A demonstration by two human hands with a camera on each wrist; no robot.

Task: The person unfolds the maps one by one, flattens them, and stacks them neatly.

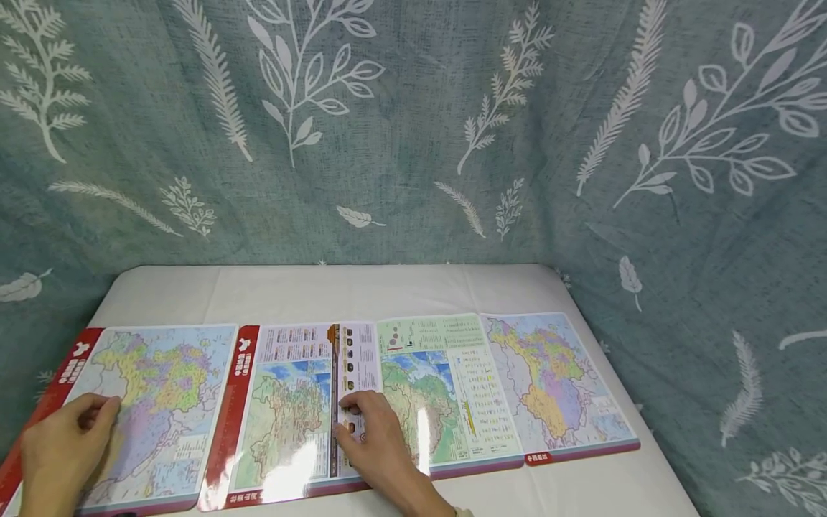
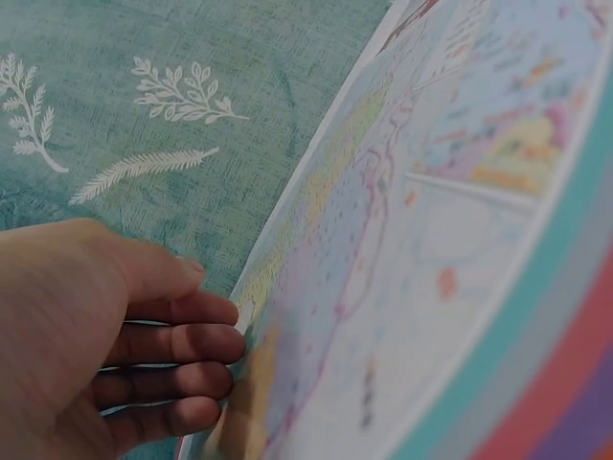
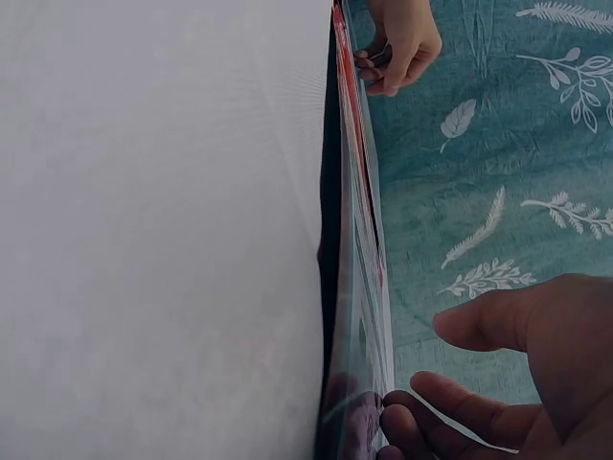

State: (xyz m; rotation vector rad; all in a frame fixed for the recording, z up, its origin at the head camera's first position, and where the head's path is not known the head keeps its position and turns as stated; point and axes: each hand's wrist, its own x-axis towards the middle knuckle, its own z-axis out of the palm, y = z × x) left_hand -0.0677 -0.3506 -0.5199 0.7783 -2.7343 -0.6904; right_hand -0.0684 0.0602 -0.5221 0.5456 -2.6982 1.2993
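Note:
Glossy map sheets lie side by side across the white table. My left hand (image 1: 67, 449) is over the left part of the leftmost map (image 1: 174, 388), which has a red strip along its left side. In the left wrist view, its fingers (image 2: 182, 345) are relaxed, with the tips right at the map's surface. My right hand (image 1: 381, 438) rests on the middle map sheet (image 1: 291, 416), near the dark vertical band with small round pictures. Its thumb and forefinger are apart, and the right wrist view shows fingertips (image 3: 397, 422) at the sheet, pinching nothing.
The rightmost map (image 1: 555, 380) reaches close to the table's right edge. White cloth covers the table (image 1: 362, 291). A green-blue curtain (image 1: 400, 129) with white leaf prints hangs behind and at both sides. Bright glare lies on the middle sheets.

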